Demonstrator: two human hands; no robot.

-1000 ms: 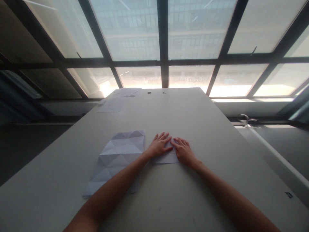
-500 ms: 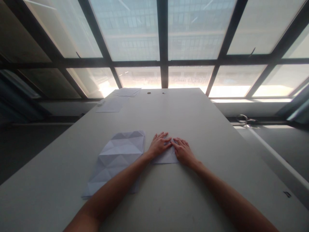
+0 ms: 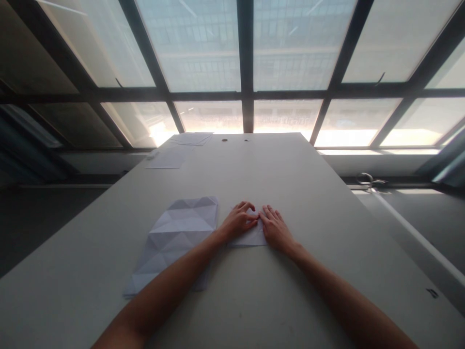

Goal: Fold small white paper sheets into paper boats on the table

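as both arms stretch forward, left hand (image 3: 238,224) curls and right hand (image 3: 276,230) presses flat on folded paper (image 3: 251,238).

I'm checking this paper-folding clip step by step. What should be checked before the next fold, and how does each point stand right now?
1. Both hands on the small folded paper: ok, the left hand and right hand press on it.
2. Paper flat on the table: ok.
3. Crease aligned and sharp: cannot tell, the hands cover it.
4. Left grip on an edge: cannot tell, the fingers are curled; the right hand lies flat.
5. Left forearm off the creased sheet: not ok, it crosses the sheet's near corner.
6. Loose sheets out of the way: ok, at the table's far left.
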